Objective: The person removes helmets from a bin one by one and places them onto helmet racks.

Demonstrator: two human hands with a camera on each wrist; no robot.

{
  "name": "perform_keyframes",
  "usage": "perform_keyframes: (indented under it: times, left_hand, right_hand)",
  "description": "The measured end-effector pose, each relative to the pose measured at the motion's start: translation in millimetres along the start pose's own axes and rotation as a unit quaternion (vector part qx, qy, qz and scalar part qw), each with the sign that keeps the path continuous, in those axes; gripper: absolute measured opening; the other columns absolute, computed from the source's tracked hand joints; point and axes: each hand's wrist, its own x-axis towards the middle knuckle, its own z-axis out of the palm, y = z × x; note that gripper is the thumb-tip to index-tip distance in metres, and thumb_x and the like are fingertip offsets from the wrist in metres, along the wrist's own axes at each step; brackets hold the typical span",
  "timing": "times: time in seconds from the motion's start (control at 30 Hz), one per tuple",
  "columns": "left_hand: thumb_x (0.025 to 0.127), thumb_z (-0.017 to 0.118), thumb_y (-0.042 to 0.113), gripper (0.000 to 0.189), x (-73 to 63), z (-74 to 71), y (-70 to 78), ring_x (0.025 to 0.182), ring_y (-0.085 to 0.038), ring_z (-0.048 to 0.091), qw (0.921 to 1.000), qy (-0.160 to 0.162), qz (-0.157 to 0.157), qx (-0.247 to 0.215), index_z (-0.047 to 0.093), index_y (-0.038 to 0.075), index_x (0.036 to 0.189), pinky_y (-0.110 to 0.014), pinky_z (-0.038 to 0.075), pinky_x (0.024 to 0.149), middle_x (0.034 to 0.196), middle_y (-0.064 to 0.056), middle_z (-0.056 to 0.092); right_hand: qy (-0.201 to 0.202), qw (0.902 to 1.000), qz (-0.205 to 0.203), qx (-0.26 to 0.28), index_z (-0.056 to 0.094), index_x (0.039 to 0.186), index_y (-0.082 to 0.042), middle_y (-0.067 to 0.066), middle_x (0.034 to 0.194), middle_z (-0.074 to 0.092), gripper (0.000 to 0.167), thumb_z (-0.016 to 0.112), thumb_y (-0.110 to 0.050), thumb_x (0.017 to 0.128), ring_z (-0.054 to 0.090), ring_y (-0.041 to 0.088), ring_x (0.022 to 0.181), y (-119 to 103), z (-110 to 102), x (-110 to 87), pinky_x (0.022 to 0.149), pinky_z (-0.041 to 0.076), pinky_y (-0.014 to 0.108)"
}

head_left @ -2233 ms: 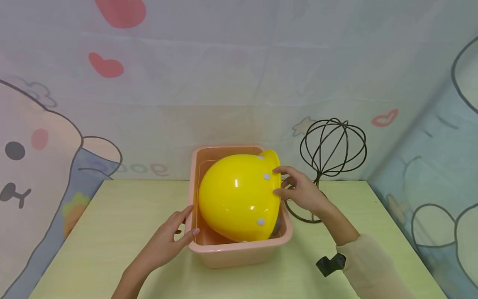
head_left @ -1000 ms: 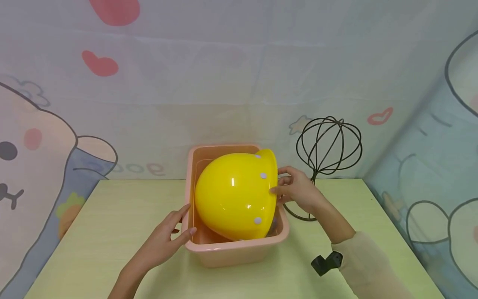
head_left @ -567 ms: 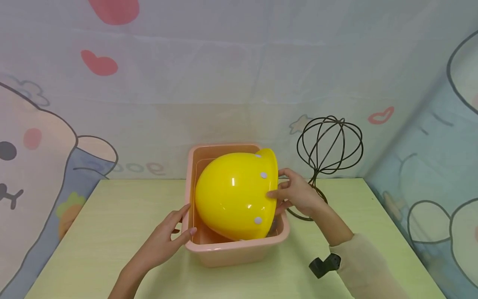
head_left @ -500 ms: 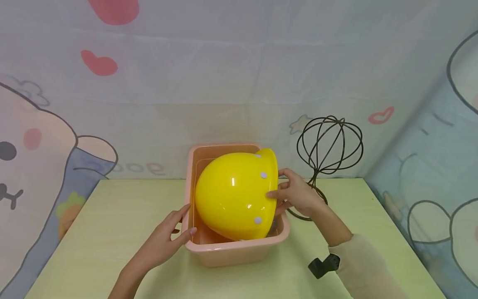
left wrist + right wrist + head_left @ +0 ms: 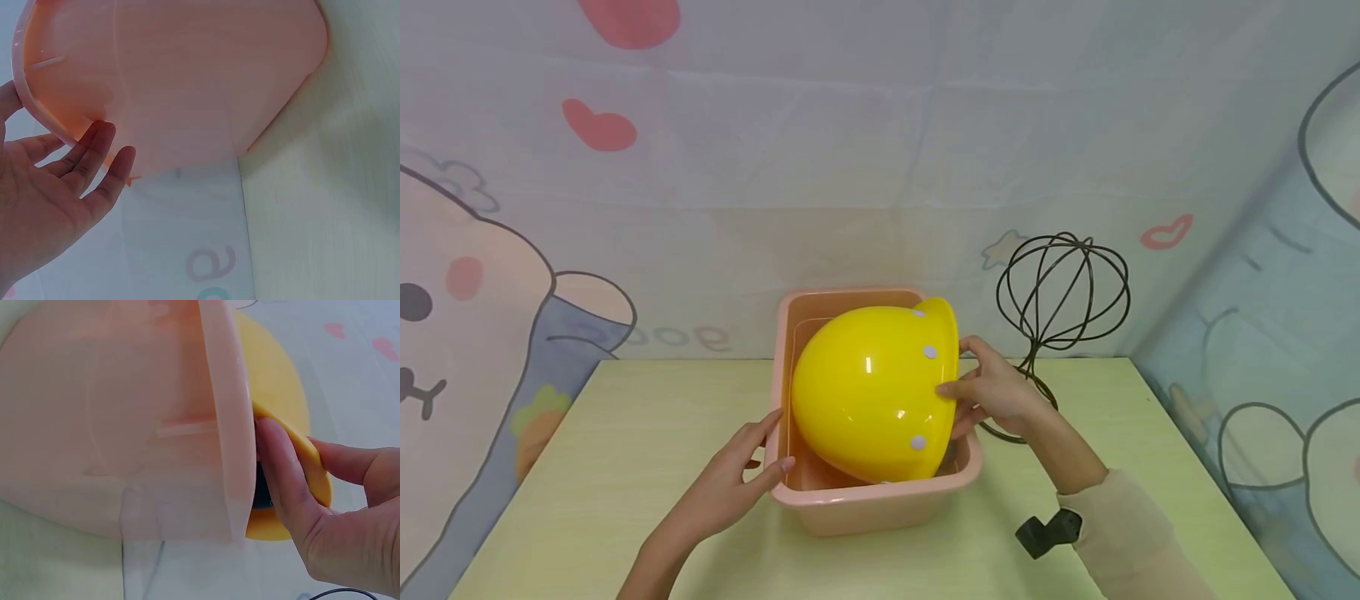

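Note:
A pink plastic basin (image 5: 880, 515) stands on the table, with a yellow hard hat (image 5: 857, 392) lying on its side in it. The hat's brim faces right and carries light round dots. My left hand (image 5: 730, 479) holds the basin's left rim; in the left wrist view its fingers (image 5: 94, 153) reach under the rim against the outer wall. My right hand (image 5: 1000, 392) pinches the brim, thumb on the outer face. In the right wrist view the other fingers (image 5: 284, 465) go inside the brim, by something dark. The hat's inside is mostly hidden.
A dark wire stand (image 5: 1036, 342) with a round cage top stands right of the basin, partly behind my right hand. The light wooden table (image 5: 655, 417) ends at a patterned cloth backdrop (image 5: 850, 167). A black device (image 5: 1049, 533) is at my right sleeve.
My right forefinger has gone from the brim's outer face to behind its edge, and the thumb sits slightly lower. The hat, basin and left hand look unmoved; the view has shifted slightly.

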Motion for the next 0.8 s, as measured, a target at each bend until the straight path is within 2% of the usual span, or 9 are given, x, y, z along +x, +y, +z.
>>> perform_keyframes:
  times: [0.4,0.8]
  left_hand:
    - [0.089,0.06,0.026,0.063,0.8,0.3,-0.3,0.11,-0.028,0.047,1.0,-0.002,-0.007,0.001,0.032,0.0,0.14,-0.047,0.045,0.085,0.12,-0.014,0.049]
    - [0.089,0.059,0.025,0.063,1.0,-0.1,0.3,0.11,-0.029,0.048,1.0,-0.003,-0.004,0.007,0.031,-0.001,0.14,-0.047,0.045,0.086,0.119,-0.015,0.049]
  right_hand:
    - [0.003,0.9979,-0.012,0.064,0.026,0.12,-0.003,0.026,0.083,0.064,0.049,0.058,0.007,0.083,0.064,0.031,0.056,3,1,-0.5,0.049,0.052,0.04]
    - [-0.001,0.9936,-0.048,0.102,0.028,0.121,0.0,0.024,0.08,0.065,0.05,0.057,0.011,0.082,0.064,0.028,0.053,14,1,-5.0,0.046,0.052,0.038]
